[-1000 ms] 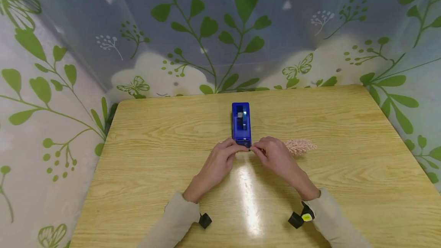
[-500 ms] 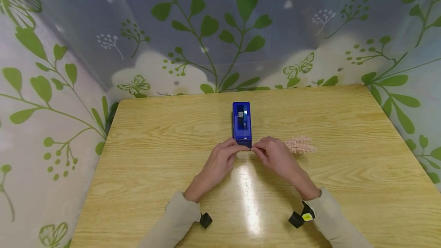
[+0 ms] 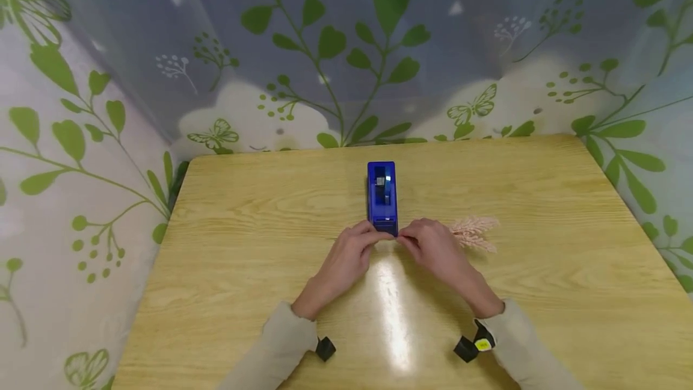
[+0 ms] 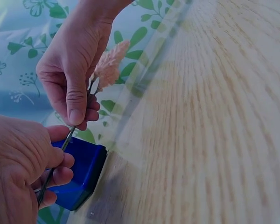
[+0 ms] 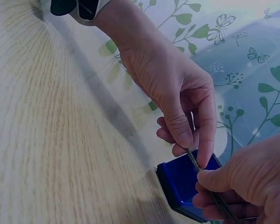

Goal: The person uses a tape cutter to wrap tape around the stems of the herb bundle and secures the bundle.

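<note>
My left hand [image 3: 346, 254] and right hand [image 3: 437, 254] meet in front of a blue tape dispenser [image 3: 382, 194]. Between thumbs and fingers both pinch thin dark flower stems [image 4: 45, 183]. Pink feathery flower heads [image 3: 473, 232] stick out past the right hand, splayed in two sprays. The left wrist view shows the stems running from the flower heads [image 4: 111, 65] through both hands. Behind the fingertips stands the dispenser's front end [image 5: 179, 179]. Whether tape lies on the stems is hidden by the fingers.
The wood-grain table [image 3: 243, 197] spreads on all sides of the hands. A leaf-patterned curtain [image 3: 346, 47] hangs behind it and at both sides. Both wrists wear black camera mounts [image 3: 326, 348].
The pink flower heads have turned and spread from one cluster into two separate sprays. Both hands keep nearly the same place and grip; the head view has shifted slightly.
</note>
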`<state>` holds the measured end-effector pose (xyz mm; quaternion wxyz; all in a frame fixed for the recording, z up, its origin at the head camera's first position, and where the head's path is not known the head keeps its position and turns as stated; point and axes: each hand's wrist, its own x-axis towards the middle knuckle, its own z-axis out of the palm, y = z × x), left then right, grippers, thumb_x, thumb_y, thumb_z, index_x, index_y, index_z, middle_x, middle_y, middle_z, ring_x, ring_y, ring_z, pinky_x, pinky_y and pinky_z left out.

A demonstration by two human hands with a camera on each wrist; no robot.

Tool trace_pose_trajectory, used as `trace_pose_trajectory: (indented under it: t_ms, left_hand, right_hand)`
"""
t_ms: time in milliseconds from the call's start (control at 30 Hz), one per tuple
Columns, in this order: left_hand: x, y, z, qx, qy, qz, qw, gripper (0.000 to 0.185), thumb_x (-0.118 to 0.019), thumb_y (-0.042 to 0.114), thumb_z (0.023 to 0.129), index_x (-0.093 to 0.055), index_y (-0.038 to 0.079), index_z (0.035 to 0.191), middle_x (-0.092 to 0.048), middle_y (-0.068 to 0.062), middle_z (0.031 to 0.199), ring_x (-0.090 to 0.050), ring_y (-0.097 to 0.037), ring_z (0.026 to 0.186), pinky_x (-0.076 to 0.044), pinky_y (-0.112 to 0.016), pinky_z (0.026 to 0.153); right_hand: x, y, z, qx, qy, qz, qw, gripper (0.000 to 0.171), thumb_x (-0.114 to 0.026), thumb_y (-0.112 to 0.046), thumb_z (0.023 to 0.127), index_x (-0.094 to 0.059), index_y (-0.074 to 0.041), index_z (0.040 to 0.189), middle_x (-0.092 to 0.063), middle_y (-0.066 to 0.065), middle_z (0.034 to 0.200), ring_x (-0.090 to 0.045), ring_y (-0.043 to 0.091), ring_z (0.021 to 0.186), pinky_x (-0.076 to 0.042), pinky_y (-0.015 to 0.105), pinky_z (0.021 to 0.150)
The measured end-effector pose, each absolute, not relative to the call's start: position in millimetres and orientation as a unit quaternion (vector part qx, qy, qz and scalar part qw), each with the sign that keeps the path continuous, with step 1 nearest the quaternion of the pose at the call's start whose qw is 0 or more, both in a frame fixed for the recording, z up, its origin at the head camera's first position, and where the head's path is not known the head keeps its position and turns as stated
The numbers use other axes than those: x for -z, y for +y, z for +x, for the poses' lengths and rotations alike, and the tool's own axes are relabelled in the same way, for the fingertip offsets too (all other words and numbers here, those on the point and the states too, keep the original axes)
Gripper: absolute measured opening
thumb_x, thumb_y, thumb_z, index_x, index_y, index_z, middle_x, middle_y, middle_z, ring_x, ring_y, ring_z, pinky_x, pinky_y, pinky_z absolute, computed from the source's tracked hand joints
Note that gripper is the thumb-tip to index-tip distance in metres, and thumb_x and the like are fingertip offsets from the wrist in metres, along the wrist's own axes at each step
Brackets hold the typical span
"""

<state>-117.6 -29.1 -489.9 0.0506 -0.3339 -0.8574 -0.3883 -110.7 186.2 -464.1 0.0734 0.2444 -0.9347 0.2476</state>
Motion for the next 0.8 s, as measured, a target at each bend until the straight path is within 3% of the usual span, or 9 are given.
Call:
trace_pose_trajectory:
  t_ms: [333,800]
  left_hand:
    - [491.9,-26.4,-118.0,0.355,-0.874,-0.329,0.042,0.024,-0.063,-0.002,0.101,-0.079,0.008,0.116,-0.069,-0.006,0.098,-0.056,-0.013,0.077,-0.048,-0.03,0.073]
    - [492.0,-24.1,-115.4,0.332,-0.889,-0.314,-0.006,0.023,-0.065,-0.003,0.099,-0.078,0.008,0.115,-0.062,-0.005,0.097,-0.052,-0.014,0.079,-0.045,-0.024,0.07]
  right_hand:
    - [468.1,187.8,-110.5,-0.249,-0.93,0.253,0.092,0.006,-0.086,-0.002,0.085,-0.083,-0.004,0.09,-0.074,0.004,0.077,-0.068,0.017,0.068,-0.059,0.034,0.066]
    - [468.5,187.5,-110.4,-0.234,-0.936,0.253,0.075,0.011,-0.09,-0.003,0.078,-0.081,-0.009,0.081,-0.074,0.001,0.075,-0.065,0.014,0.067,-0.056,0.032,0.066]
